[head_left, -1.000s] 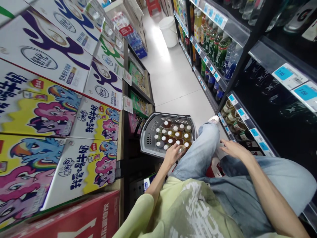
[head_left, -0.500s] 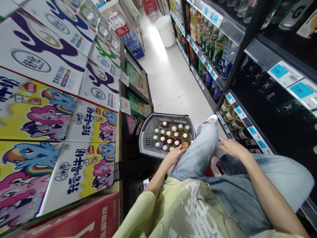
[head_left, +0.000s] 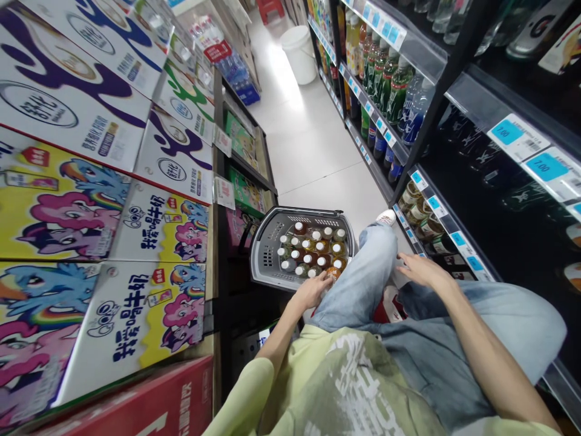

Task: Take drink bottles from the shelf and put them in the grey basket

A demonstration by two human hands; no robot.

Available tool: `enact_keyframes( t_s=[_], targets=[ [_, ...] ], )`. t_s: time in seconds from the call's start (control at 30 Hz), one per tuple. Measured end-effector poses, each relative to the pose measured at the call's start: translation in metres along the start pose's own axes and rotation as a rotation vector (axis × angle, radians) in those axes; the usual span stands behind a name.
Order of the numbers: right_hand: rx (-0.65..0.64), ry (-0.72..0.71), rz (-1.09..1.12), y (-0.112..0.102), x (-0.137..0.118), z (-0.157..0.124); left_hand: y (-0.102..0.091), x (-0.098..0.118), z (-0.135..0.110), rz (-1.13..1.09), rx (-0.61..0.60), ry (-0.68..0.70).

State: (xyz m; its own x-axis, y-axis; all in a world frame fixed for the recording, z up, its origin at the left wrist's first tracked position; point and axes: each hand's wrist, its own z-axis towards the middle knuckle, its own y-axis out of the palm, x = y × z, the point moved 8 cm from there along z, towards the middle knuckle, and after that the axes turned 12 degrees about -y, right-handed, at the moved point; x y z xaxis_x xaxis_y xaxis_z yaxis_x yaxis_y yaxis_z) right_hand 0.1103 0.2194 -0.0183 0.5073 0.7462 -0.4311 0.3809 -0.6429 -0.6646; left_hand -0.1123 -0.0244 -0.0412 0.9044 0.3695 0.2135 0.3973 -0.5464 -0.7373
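Note:
A grey plastic shopping basket [head_left: 265, 272] stands on the floor by my left knee, holding several upright bottles [head_left: 307, 258] with white caps. At its near right corner, my left hand [head_left: 313, 290] reaches over the rim, its fingers closed against a bottle of orange-coloured drink [head_left: 333, 274]. The palm side of that hand and the lower part of this bottle are hidden. Between my knees, beside the bottom shelf, my right hand [head_left: 422, 269] hangs with its fingers stretched out, holding nothing.
Stacked milk cartons [head_left: 167, 236] rise on my left. To the right, a black shelf unit [head_left: 454, 200] carries green drink bottles [head_left: 399, 91] and jars [head_left: 420, 215]. A white bucket [head_left: 299, 56], a red stool [head_left: 271, 9] and packs of bottled water [head_left: 238, 75] are farther along the aisle.
My left hand and the orange-drink bottle have shifted slightly back towards me, and a white cap now shows beside the bottle. My right hand has barely moved.

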Motion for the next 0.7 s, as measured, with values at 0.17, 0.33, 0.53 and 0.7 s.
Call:
enact_keyframes(
  t_s=[0.17,0.33,0.53,0.7],
  targets=[
    [-0.021,0.003,-0.001,-0.003,-0.006,-0.001,0.015,-0.011,-0.001,0.025,-0.03,-0.007],
    [-0.023,0.009,0.016,-0.004,-0.005,-0.002,0.03,-0.031,-0.011,0.03,-0.056,-0.044],
    [0.003,-0.011,0.031,-0.001,0.0,0.001,0.033,-0.035,-0.008,-0.047,0.019,-0.086],
    [0.002,0.006,0.021,-0.005,-0.003,-0.001,0.021,-0.038,-0.016,-0.004,-0.044,-0.154]
  ],
)
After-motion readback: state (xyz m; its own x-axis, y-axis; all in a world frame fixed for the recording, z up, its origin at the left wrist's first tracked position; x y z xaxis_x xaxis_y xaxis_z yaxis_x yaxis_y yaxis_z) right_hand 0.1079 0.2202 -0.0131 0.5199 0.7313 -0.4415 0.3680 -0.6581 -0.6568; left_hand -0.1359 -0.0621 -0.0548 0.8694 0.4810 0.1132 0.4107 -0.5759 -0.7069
